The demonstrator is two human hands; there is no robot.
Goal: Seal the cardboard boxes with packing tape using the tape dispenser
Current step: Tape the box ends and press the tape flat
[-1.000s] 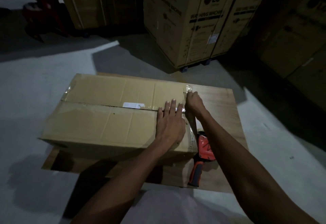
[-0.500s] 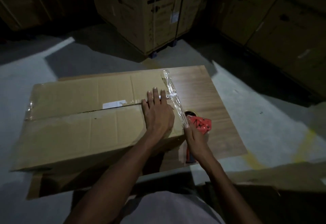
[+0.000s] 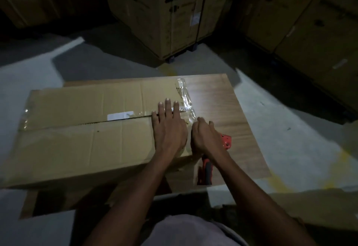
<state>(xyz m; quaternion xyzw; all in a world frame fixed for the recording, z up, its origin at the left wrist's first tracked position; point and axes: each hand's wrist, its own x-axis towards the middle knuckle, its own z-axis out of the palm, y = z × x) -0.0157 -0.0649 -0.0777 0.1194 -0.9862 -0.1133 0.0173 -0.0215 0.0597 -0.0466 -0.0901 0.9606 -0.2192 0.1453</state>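
1 flat cardboard box (image 3: 77,135) on 1 wooden counter (image 3: 222,98); 1 red tape dispenser (image 3: 225,142); 2 hands; at least 3 large cartons (image 3: 155,13) stand behind.

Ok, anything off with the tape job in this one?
Yes. The tape along the cardboard box's right edge is bunched and wrinkled instead of flat, and the centre seam gapes slightly left of the left hand.
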